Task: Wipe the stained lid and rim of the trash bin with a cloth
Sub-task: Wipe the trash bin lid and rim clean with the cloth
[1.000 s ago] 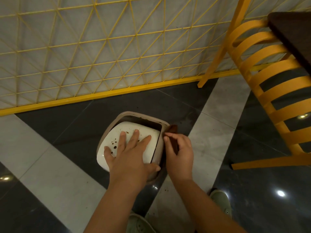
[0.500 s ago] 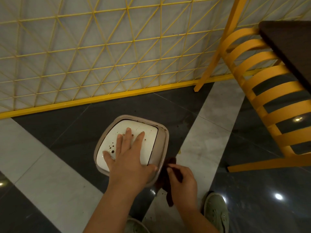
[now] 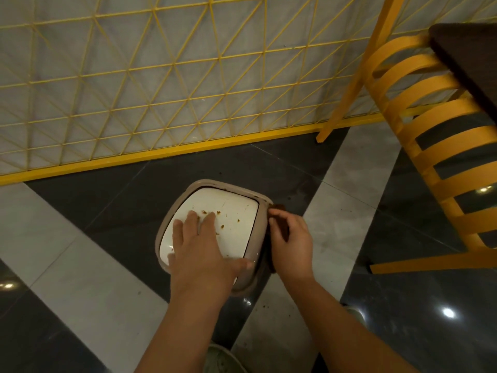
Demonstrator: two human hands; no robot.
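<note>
Tiled floor [image 3: 80, 265]; left hand [image 3: 204, 246] flat on brown-spotted lid [image 3: 231, 219]; right hand [image 3: 291, 238] grips cloth [image 3: 281, 224].

A yellow wire lattice [image 3: 150, 84] of triangles covers a pale wall across the upper frame, ending in a yellow base rail [image 3: 188, 150]. The polished floor [image 3: 88, 289] alternates dark and light grey tiles, reflecting ceiling lights. At right, a yellow slatted chair [image 3: 441, 146] stands beside a dark tabletop [image 3: 470, 57].
</note>
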